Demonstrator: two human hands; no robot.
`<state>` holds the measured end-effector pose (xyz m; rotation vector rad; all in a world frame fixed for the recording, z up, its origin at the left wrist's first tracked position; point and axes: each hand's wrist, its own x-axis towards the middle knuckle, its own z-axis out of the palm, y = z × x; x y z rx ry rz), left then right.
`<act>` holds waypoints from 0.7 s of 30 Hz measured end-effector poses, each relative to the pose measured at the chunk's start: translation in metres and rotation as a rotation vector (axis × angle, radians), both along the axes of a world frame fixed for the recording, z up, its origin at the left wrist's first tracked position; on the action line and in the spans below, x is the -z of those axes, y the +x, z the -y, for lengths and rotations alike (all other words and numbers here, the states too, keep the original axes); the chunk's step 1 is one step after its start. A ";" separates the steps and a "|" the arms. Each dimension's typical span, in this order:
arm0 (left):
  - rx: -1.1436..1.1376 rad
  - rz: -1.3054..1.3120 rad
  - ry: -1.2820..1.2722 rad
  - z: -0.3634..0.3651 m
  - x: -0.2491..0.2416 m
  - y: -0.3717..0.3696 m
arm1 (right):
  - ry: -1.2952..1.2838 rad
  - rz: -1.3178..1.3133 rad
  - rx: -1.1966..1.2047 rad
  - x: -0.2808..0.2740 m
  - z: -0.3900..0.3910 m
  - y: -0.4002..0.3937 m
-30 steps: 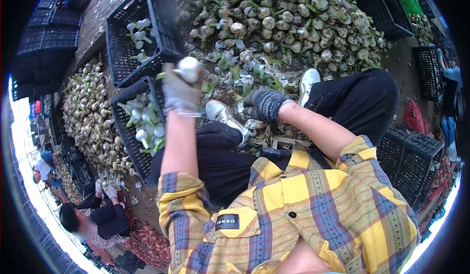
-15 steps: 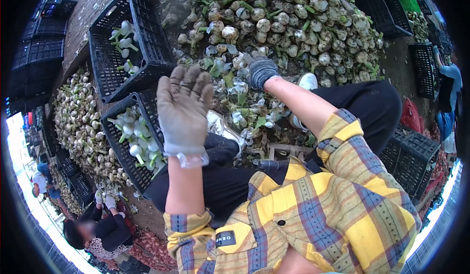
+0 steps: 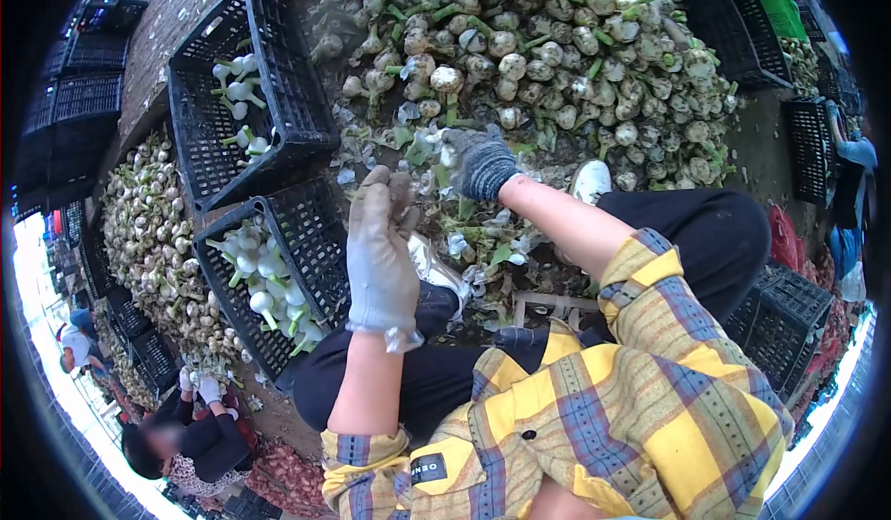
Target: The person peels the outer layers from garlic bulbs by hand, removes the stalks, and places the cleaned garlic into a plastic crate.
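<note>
My right hand, in a dark grey knit glove, is closed at the near edge of the heap of garlic bulbs. A whitish garlic bulb shows at its fingertips, partly hidden by the glove. My left hand wears a pale glove with brown, dirty fingers. It is raised left of the right hand, apart from it, fingers up and slightly bent, nothing seen in it. Loose skins and leaf scraps lie beneath both hands. Clean white garlic bulbs with green stems fill part of a crate beside the left hand.
A black crate stands tilted at upper left with a few clean bulbs inside. The nearer black crate adjoins it. More garlic is heaped farther left. A person with white gloves sits at lower left. Dark crates stand at right.
My right hand has drawn back from the heap, left and toward me, with the whitish bulb at its fingers. My left hand has moved right and lower, turning toward the right hand.
</note>
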<state>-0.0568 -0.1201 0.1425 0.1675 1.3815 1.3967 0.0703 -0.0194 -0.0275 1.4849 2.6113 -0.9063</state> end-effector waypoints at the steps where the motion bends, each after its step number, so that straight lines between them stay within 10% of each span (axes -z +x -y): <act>1: 0.045 -0.121 -0.019 0.000 0.006 0.001 | 0.069 -0.029 0.001 -0.018 0.004 0.002; 5: 0.131 -0.412 -0.072 -0.002 0.029 0.012 | -0.035 -0.349 -0.010 -0.099 0.015 0.002; 12: 0.318 -0.160 0.035 -0.009 0.017 0.012 | 0.203 -0.757 0.127 -0.146 0.042 0.020; 16: 0.052 -0.024 0.091 -0.012 0.008 0.012 | 0.293 -0.847 0.321 -0.162 0.050 0.047; 21: 0.132 -0.250 0.044 -0.011 0.007 0.007 | -0.441 -0.783 0.425 -0.148 0.059 0.051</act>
